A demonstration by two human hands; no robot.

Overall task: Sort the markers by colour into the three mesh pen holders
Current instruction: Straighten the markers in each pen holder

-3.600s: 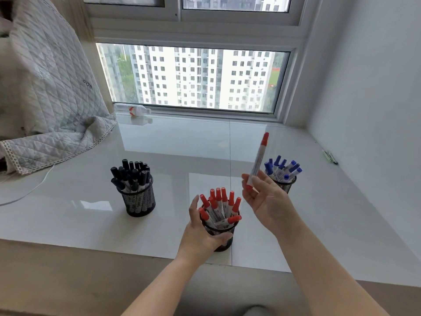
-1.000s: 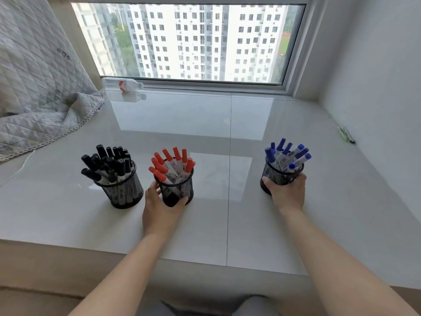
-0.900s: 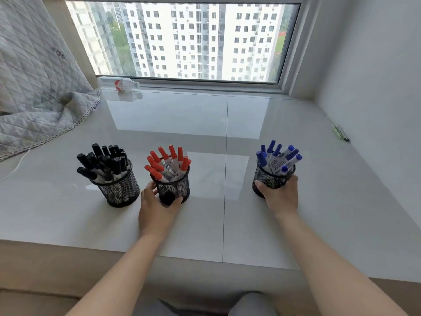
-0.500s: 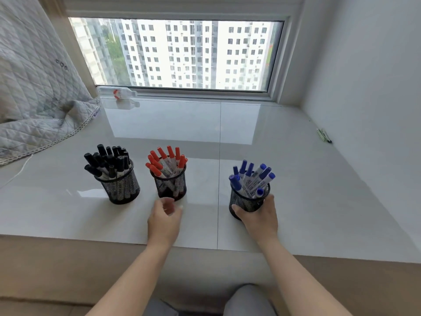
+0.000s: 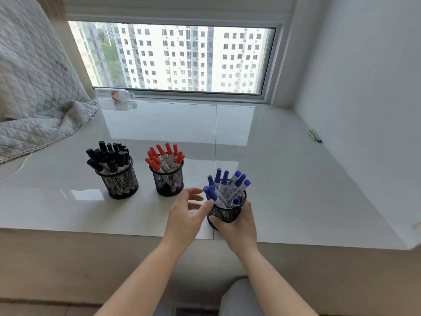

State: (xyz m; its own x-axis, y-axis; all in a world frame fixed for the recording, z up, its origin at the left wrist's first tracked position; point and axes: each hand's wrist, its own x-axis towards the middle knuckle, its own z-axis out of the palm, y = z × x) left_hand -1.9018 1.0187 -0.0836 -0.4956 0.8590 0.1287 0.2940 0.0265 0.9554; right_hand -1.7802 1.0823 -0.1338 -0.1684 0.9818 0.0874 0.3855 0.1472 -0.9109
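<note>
My right hand (image 5: 237,226) has its grip wrapped round the mesh holder of blue markers (image 5: 226,209), which stands near the tabletop's (image 5: 296,179) front edge. I judge it is there to be lined up with the other two. My left hand (image 5: 185,215) is released, fingers spread, thumb touching the rim. The red holder (image 5: 167,179) and black holder (image 5: 119,181) stand apart to the left, already sorted. Open room lies right and behind; the near edge is tight.
</note>
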